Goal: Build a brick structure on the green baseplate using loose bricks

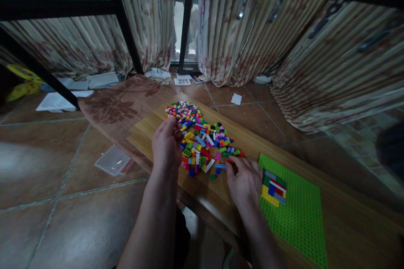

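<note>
A pile of loose toy building bricks (pixel 202 143) in many colours and sizes lies on a wooden board. My left hand (pixel 166 143) is raised at the pile's left edge with its fingers curled together; what they hold, if anything, is hidden. Down at the right edge of the pile is my right hand (pixel 245 178), thumb and forefinger pinched beside a light blue brick (pixel 220 166). Whatever is in that pinch is too small to name. To the right lies a green baseplate (pixel 299 210), carrying a patch of yellow, grey, green, blue, red and white bricks (pixel 274 189).
The long wooden board (pixel 206 201) rests on a brown patterned cloth (pixel 116 101). On the tiled floor are a clear plastic box (pixel 113 160), a white tray (pixel 61 101) and papers (pixel 236 98). Striped curtains (pixel 240 38) and a black metal frame (pixel 121 21) stand behind.
</note>
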The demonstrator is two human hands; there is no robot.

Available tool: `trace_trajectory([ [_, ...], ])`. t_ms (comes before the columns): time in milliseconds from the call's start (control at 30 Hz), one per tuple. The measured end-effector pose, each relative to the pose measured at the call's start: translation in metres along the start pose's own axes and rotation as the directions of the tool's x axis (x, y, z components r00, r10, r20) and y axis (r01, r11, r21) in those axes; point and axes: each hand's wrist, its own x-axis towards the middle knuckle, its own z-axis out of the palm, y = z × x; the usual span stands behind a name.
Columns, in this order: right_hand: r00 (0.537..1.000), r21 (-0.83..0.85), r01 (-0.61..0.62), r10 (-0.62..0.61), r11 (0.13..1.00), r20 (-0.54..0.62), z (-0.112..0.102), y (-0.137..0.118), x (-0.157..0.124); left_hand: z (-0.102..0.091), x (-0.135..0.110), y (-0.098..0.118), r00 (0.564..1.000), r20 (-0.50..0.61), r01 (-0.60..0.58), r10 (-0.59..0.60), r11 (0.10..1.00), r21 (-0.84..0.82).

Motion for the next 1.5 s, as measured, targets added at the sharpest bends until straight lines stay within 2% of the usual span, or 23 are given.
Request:
trace_trajectory([
  [233,0.998,0.086,-0.068,0.067,0.994,0.016,0.004,0.0,0.006,0.002,-0.001,-0.004,1.0,0.002,0.016,-0.016,1.0,0.021],
  [333,0.992,0.226,-0.123,0.123,0.966,0.011,0.001,-0.005,0.005,0.003,-0.003,-0.006,0.999,0.047,-0.014,0.011,0.997,0.075],
  [400,0.979,0.441,-0.187,0.203,0.878,0.011,-0.005,-0.008,0.004,0.006,-0.006,-0.008,0.987,0.159,-0.045,0.015,0.982,0.185],
  [433,0.966,0.576,-0.227,0.258,0.786,0.029,-0.009,-0.008,0.003,0.008,-0.009,-0.01,0.969,0.248,-0.053,-0.013,0.965,0.258],
  [467,0.948,0.702,-0.268,0.311,0.66,0.069,-0.014,-0.008,0.001,0.01,-0.013,-0.012,0.935,0.348,-0.061,-0.063,0.941,0.332],
  [533,0.904,0.867,-0.339,0.382,0.365,0.192,-0.025,-0.006,-0.002,0.015,-0.025,-0.019,0.821,0.539,-0.087,-0.19,0.89,0.447],
  [600,0.869,0.917,-0.378,0.392,0.13,0.303,-0.036,-0.001,-0.007,0.021,-0.039,-0.028,0.697,0.663,-0.14,-0.274,0.854,0.501],
  [633,0.857,0.92,-0.388,0.386,0.051,0.34,-0.04,0.001,-0.009,0.024,-0.046,-0.032,0.648,0.701,-0.177,-0.299,0.835,0.52],
  [700,0.841,0.916,-0.399,0.377,-0.052,0.388,-0.048,0.006,-0.015,0.029,-0.06,-0.041,0.561,0.764,-0.269,-0.318,0.803,0.532],
  [767,0.825,0.905,-0.409,0.376,-0.119,0.422,-0.054,0.012,-0.02,0.035,-0.071,-0.049,0.475,0.817,-0.352,-0.326,0.781,0.516],
  [800,0.815,0.899,-0.414,0.38,-0.145,0.437,-0.057,0.015,-0.022,0.037,-0.076,-0.052,0.44,0.837,-0.384,-0.325,0.774,0.503],
  [867,0.799,0.889,-0.422,0.39,-0.179,0.458,-0.062,0.021,-0.026,0.041,-0.083,-0.058,0.398,0.858,-0.437,-0.324,0.756,0.488],
  [933,0.795,0.896,-0.417,0.416,-0.153,0.441,-0.067,0.028,-0.029,0.045,-0.089,-0.064,0.384,0.866,-0.494,-0.32,0.721,0.485],
  [967,0.798,0.908,-0.405,0.444,-0.106,0.408,-0.07,0.032,-0.03,0.047,-0.091,-0.068,0.376,0.868,-0.523,-0.323,0.7,0.487],
  [1067,0.803,0.921,-0.376,0.533,0.104,0.268,-0.081,0.046,-0.034,0.053,-0.101,-0.08,0.348,0.88,-0.601,-0.322,0.644,0.473],
  [1133,0.812,0.902,-0.382,0.539,0.201,0.223,-0.088,0.057,-0.037,0.056,-0.11,-0.09,0.324,0.892,-0.635,-0.316,0.626,0.452],
  [1200,0.824,0.886,-0.395,0.52,0.244,0.224,-0.096,0.069,-0.041,0.058,-0.119,-0.1,0.291,0.901,-0.649,-0.321,0.626,0.432],
  [1267,0.817,0.867,-0.41,0.536,0.282,0.212,-0.102,0.083,-0.046,0.06,-0.125,-0.11,0.278,0.902,-0.657,-0.332,0.619,0.43],
  [1300,0.804,0.852,-0.425,0.56,0.306,0.2,-0.105,0.092,-0.05,0.06,-0.126,-0.113,0.289,0.898,-0.663,-0.331,0.608,0.437],
  [1333,0.787,0.832,-0.443,0.588,0.332,0.184,-0.106,0.1,-0.053,0.06,-0.126,-0.116,0.317,0.892,-0.669,-0.321,0.591,0.451],
  [1433,0.744,0.755,-0.515,0.65,0.407,0.158,-0.107,0.12,-0.064,0.057,-0.118,-0.119,0.479,0.838,-0.676,-0.259,0.5,0.541],
  [1500,0.747,0.684,-0.561,0.641,0.466,0.175,-0.104,0.126,-0.07,0.055,-0.111,-0.121,0.578,0.781,-0.663,-0.236,0.422,0.618],
])
